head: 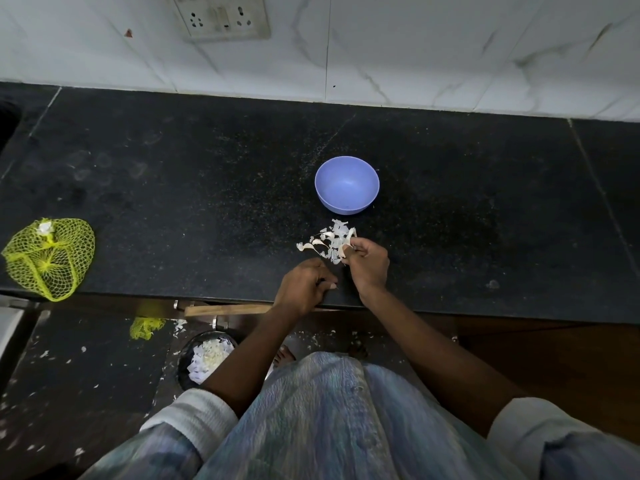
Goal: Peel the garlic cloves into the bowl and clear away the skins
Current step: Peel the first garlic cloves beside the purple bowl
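Note:
A small blue bowl (347, 185) stands on the black counter (207, 188), and nothing shows inside it. Just in front of it lies a loose heap of white garlic skins and cloves (327, 241). My right hand (367, 263) is at the heap's right edge and pinches a garlic clove (344, 250) between thumb and fingers. My left hand (306, 284) rests near the counter's front edge, fingers curled; whether it holds anything small is hidden.
A yellow net bag (48, 258) lies at the counter's left front edge. Below the counter, a dark bin (206, 358) on the floor holds garlic skins; more skins and a yellow net scrap (147, 328) litter the floor. A wall socket (221, 17) sits on the tiled wall.

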